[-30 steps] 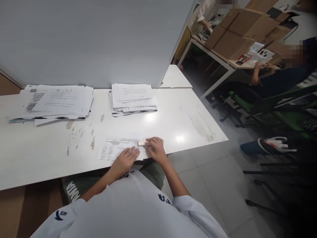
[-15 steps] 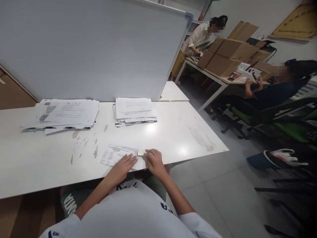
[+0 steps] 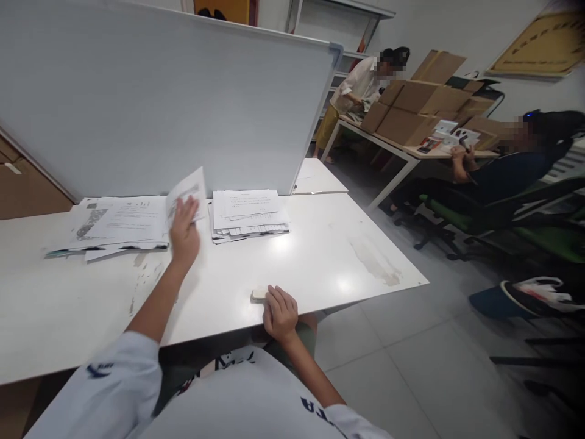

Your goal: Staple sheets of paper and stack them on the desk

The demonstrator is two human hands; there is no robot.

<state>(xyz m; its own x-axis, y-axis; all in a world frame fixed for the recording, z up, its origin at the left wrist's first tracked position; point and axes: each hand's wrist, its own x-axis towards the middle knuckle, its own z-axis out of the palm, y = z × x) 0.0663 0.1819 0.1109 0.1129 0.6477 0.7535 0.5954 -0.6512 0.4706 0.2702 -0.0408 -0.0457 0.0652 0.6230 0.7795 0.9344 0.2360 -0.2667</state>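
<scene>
My left hand [image 3: 183,233] is stretched out over the white table [image 3: 320,256] and holds a printed sheet of paper [image 3: 186,194], lifted and tilted, right beside the left pile of papers [image 3: 114,224]. A second pile of papers [image 3: 247,214] lies just right of that hand. Near the table's front edge my right hand [image 3: 280,313] rests with curled fingers against a small white eraser-like block [image 3: 258,294]. Whether the fingers grip the block or only touch it is unclear.
A large whiteboard [image 3: 173,103] stands upright along the back of the table. To the right, a seated person [image 3: 516,164] and a standing person [image 3: 361,91] work at another table [image 3: 406,149] stacked with cardboard boxes [image 3: 420,97]. Green chairs [image 3: 512,219] crowd the floor.
My left hand has lifted the sheet from the table's front edge and carried it up and left to the left pile. My right hand stayed by the small block. The camera tilted up.
</scene>
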